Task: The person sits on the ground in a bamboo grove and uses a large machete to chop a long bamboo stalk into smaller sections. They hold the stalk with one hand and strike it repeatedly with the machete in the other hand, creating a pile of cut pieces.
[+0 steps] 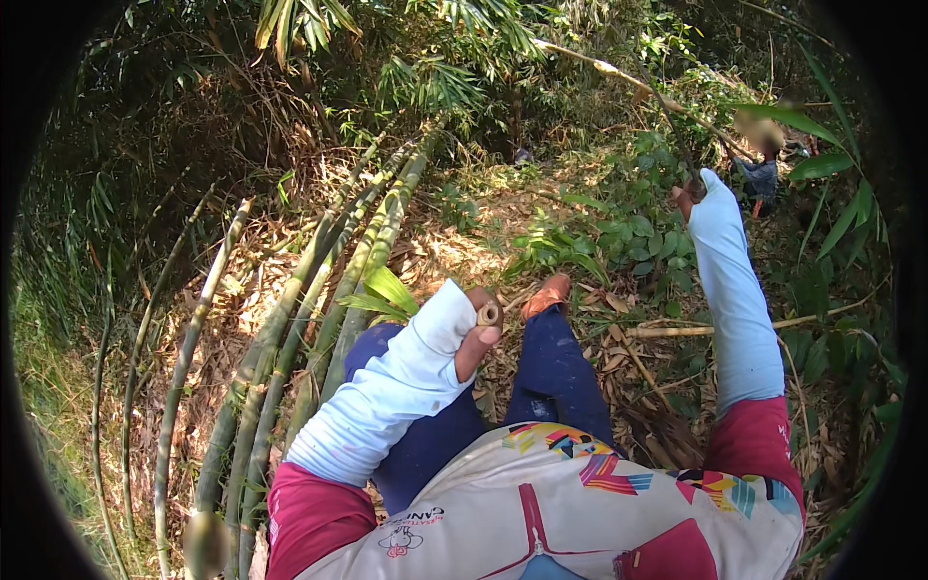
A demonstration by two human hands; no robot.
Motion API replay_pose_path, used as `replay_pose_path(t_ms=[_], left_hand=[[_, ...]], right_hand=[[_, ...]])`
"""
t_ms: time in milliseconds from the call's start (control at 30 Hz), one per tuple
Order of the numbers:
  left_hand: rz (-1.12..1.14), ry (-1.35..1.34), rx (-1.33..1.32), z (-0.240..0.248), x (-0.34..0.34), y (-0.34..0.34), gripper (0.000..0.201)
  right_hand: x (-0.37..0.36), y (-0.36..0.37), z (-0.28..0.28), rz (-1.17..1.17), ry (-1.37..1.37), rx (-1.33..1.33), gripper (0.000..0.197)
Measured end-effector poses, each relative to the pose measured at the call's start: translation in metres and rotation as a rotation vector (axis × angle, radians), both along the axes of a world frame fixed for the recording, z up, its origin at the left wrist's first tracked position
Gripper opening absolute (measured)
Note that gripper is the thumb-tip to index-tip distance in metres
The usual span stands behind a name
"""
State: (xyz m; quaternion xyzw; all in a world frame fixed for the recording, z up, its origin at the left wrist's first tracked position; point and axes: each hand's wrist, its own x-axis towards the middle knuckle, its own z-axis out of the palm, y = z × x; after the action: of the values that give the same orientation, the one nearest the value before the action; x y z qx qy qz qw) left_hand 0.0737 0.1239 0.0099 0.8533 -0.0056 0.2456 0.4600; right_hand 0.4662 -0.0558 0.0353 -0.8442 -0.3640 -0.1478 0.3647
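My left hand (474,340) is low in front of my knee. It is closed around a short bamboo piece (489,314) whose round cut end faces up. My right hand (684,199) is stretched out to the upper right, its fingers closed on a thin dark stem (677,116) that rises among the green leaves. Both arms wear light blue sleeves. My orange shoe (546,295) stands on dry leaf litter just beyond the left hand.
Several long green bamboo culms (290,319) lie slanting across the slope on my left. A cut bamboo length (677,331) lies on the ground to the right. Another person (762,174) crouches in the bushes at the upper right. Dense undergrowth surrounds the spot.
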Motion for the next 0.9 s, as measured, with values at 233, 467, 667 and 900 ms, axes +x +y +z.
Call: replay_pose_path(t_ms=[233, 467, 667, 900], left_hand=[[-0.086, -0.286, -0.455, -0.008, 0.009, 0.002, 0.031], [0.092, -0.204, -0.365, -0.010, 0.004, 0.002, 0.029], [0.120, -0.151, -0.317, -0.019, 0.000, 0.004, 0.027], [0.068, 0.030, -0.454, -0.012, -0.009, -0.003, 0.011]], right_hand=[[-0.095, -0.002, -0.010, 0.386, 0.519, 0.108, 0.028], [-0.183, 0.013, -0.003, 0.674, 0.795, 0.187, 0.029], [-0.220, 0.026, 0.012, 0.682, 0.350, -0.063, 0.030], [-0.233, 0.040, 0.016, 0.839, -0.176, -0.148, 0.039]])
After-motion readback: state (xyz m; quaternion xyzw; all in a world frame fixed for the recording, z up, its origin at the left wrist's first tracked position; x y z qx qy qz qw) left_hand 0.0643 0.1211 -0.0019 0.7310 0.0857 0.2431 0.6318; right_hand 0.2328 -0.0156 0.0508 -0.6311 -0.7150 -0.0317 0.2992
